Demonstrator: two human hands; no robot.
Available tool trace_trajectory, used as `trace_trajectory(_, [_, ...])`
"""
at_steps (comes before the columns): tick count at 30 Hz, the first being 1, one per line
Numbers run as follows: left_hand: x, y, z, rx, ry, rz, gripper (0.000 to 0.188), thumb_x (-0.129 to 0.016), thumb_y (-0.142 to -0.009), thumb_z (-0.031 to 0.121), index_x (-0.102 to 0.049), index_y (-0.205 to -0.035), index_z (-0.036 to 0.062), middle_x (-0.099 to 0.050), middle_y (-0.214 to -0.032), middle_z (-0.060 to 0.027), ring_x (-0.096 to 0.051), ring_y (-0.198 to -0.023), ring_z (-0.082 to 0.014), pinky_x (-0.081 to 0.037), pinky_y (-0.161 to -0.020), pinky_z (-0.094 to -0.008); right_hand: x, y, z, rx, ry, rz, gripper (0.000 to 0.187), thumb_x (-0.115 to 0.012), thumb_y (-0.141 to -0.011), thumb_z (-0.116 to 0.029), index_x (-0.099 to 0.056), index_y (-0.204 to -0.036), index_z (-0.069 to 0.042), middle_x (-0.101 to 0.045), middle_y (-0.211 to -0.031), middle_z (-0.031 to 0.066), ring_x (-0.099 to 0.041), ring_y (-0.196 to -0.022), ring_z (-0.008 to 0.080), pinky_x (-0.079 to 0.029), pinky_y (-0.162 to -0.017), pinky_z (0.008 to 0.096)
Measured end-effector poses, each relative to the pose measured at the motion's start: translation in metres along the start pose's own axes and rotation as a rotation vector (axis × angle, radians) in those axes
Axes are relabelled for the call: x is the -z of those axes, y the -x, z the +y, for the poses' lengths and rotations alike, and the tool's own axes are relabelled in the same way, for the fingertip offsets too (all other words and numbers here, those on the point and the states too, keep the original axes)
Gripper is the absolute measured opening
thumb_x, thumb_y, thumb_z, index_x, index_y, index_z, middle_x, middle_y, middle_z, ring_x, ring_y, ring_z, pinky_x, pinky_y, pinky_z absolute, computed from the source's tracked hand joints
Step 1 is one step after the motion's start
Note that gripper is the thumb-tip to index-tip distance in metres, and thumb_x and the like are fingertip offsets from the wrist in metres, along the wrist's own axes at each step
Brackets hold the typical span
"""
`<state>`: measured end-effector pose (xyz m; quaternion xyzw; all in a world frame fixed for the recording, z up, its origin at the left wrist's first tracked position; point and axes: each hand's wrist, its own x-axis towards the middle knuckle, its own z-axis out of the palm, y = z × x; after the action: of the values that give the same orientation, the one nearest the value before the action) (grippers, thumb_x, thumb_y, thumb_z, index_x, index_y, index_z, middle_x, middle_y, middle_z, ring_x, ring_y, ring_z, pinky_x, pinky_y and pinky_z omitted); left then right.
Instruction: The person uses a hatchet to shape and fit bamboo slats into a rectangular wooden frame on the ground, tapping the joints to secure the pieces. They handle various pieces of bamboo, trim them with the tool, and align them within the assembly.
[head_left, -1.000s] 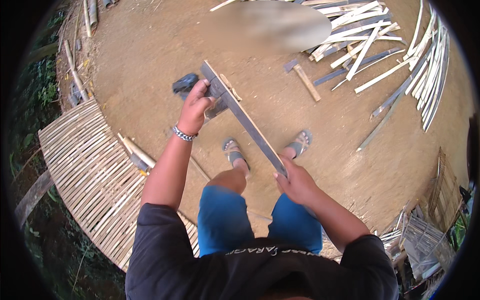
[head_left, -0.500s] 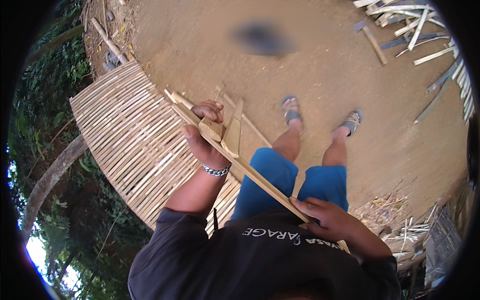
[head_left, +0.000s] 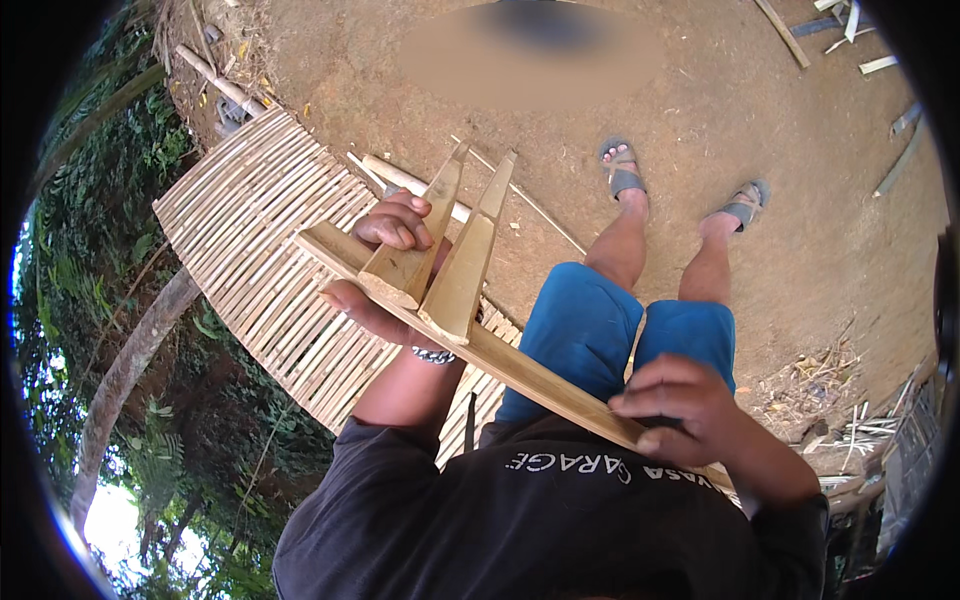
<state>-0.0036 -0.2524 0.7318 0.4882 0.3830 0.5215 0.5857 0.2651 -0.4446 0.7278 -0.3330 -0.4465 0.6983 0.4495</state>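
A long split bamboo strip (head_left: pixel 530 372) slants across my lap. Two shorter, tapered bamboo pieces stand crosswise over it: one piece (head_left: pixel 410 262) passes by the fingers of my left hand (head_left: pixel 385 225), the other piece (head_left: pixel 468 265) stands just to its right. My left hand is closed, its thumb beneath the long strip and its fingers curled at the shorter piece; a chain bracelet circles the wrist. Farther down the long strip, my right hand (head_left: pixel 690 405) has its fingers on one side and thumb on the other, slightly blurred.
A panel of slender bamboo slats (head_left: pixel 270 250) lies on my left, beside green foliage and a tree trunk (head_left: pixel 135 350). Bamboo poles (head_left: pixel 415 185) lie on the dirt ahead. A wooden handle (head_left: pixel 782 33) and cut strips (head_left: pixel 880 65) are at the far right.
The two shorter pieces have tilted and come closer to view, now showing more of their length. My right hand's fingers have loosened and shifted on the long strip. The view has moved too.
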Motion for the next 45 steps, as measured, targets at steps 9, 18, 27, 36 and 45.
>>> trace_trajectory(9, [-0.043,-0.014,-0.025,0.012,-0.01,0.072,0.072,-0.033,-0.101,0.072,-0.057,-0.094,0.0052,-0.054,-0.083,-0.008,-0.052,-0.087,-0.0215,-0.039,-0.103,-0.0435,0.01,-0.118,-0.004,0.131,0.119,0.235,0.046,-0.077,-0.089,-0.027,-0.067,-0.124,0.002,-0.067,-0.112,0.0186,-0.068,-0.103,0.0296,-0.053,-0.089,0.0373])
trace_trajectory(18, [-0.052,-0.017,-0.048,-0.021,-0.122,0.063,0.074,-0.022,-0.103,0.073,-0.055,-0.098,0.007,-0.055,-0.089,-0.007,-0.053,-0.097,-0.0238,-0.04,-0.104,-0.0447,0.027,-0.135,0.011,0.158,0.057,0.184,0.053,-0.073,-0.094,-0.034,-0.065,-0.127,0.007,-0.067,-0.123,0.0213,-0.068,-0.111,0.0298,-0.055,-0.095,0.0382])
trace_trajectory(27, [-0.073,-0.017,-0.057,-0.066,-0.408,0.192,0.076,-0.013,-0.103,0.073,-0.055,-0.099,0.01,-0.054,-0.091,-0.0017,-0.054,-0.101,-0.0226,-0.043,-0.103,-0.0445,0.038,-0.131,0.009,0.074,-0.025,0.226,0.057,-0.073,-0.094,-0.039,-0.065,-0.126,0.007,-0.069,-0.118,0.0214,-0.074,-0.09,0.0245,-0.06,-0.081,0.0351])
trace_trajectory(36, [-0.062,-0.016,-0.059,-0.022,-0.23,0.138,0.078,-0.014,-0.103,0.073,-0.056,-0.1,0.0071,-0.053,-0.095,-0.0036,-0.051,-0.11,-0.0248,-0.039,-0.109,-0.0455,0.041,-0.135,0.004,0.134,0.198,0.239,0.045,-0.072,-0.094,-0.036,-0.07,-0.116,0.002,-0.073,-0.105,0.0194,-0.074,-0.09,0.0338,-0.059,-0.076,0.0411])
trace_trajectory(45, [-0.065,-0.016,-0.06,-0.132,-0.243,0.034,0.071,-0.034,-0.098,0.07,-0.056,-0.107,0.0036,-0.054,-0.099,-0.0078,-0.05,-0.111,-0.0274,-0.035,-0.109,-0.0476,0.034,-0.131,-0.006,0.112,0.347,0.215,0.041,-0.062,-0.1,-0.037,-0.068,-0.114,0.001,-0.073,-0.108,0.0186,-0.074,-0.092,0.0339,-0.059,-0.08,0.0402])
